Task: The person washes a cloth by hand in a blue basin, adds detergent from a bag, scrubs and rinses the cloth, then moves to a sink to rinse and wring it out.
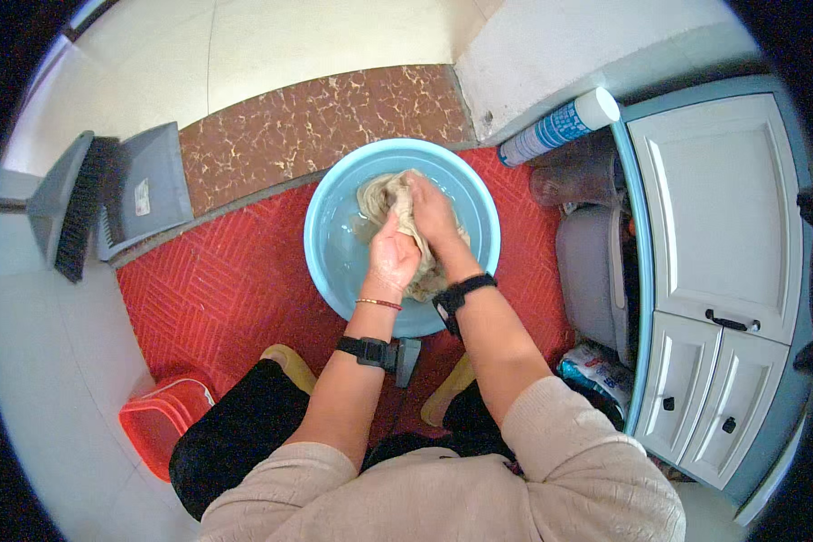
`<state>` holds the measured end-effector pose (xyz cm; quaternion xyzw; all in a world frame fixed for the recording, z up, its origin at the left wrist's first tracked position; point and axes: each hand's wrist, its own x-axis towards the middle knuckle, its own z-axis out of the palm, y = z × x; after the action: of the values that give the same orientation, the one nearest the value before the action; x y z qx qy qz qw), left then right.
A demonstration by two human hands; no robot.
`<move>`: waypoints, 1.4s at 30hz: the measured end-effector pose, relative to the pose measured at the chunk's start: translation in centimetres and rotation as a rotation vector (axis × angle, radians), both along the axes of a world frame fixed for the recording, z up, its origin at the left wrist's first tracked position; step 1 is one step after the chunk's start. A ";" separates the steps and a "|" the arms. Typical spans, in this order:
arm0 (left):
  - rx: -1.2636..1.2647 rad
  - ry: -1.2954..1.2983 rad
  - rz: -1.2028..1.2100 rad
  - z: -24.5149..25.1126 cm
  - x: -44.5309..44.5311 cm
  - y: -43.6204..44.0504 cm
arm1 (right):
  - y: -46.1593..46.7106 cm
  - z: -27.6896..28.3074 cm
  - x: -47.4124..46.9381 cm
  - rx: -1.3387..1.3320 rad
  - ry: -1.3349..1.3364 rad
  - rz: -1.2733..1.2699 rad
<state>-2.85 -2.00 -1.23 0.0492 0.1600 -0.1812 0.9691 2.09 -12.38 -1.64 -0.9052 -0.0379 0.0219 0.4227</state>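
A round light-blue plastic basin (317, 254) with water in it stands on the floor before me. Wet beige cloth (377, 193) is bunched inside it, partly in the water. My left hand (394, 256) holds the bunched cloth from the left, palm turned up and glistening wet. On the other side of the same bunch, my right hand (433, 209) is closed round the cloth with its fingers bent over the far part. One lower end of the cloth hangs below my wrists towards the basin's near wall. My fingertips are partly hidden in the folds.
Under the basin lies a red patterned mat (244, 251). A broom (74, 203) and grey dustpan (152, 183) are at the far left, a red plastic container (162, 420) at the near left. Right stand a blue-and-white cylindrical container (559, 127) and a white cabinet (711, 223).
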 end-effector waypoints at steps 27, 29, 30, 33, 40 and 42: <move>0.365 -0.101 -0.172 2.1 2.2 3.0 | -0.5 4.1 0.4 0.363 0.205 -0.005; 0.466 -0.174 -0.152 1.9 2.3 3.2 | 0.2 5.8 0.4 0.356 0.243 -0.010; 0.630 -0.310 -0.150 2.4 2.2 3.0 | 0.4 5.5 0.1 0.406 0.046 -0.071; 1.181 -0.752 -0.352 2.6 3.4 4.5 | -1.8 6.2 0.3 0.270 -0.081 -0.174; 1.331 -0.520 -0.239 -4.9 2.1 6.4 | -4.4 9.6 2.2 0.676 -0.248 -0.588; 0.790 -0.203 -0.007 -4.6 0.9 4.3 | -5.4 8.7 1.9 0.898 -0.186 -0.665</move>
<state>-1.98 2.33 -5.83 0.4359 0.1205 -0.1032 0.8859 4.04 -17.79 7.11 -0.5981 0.2065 -0.2103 0.7453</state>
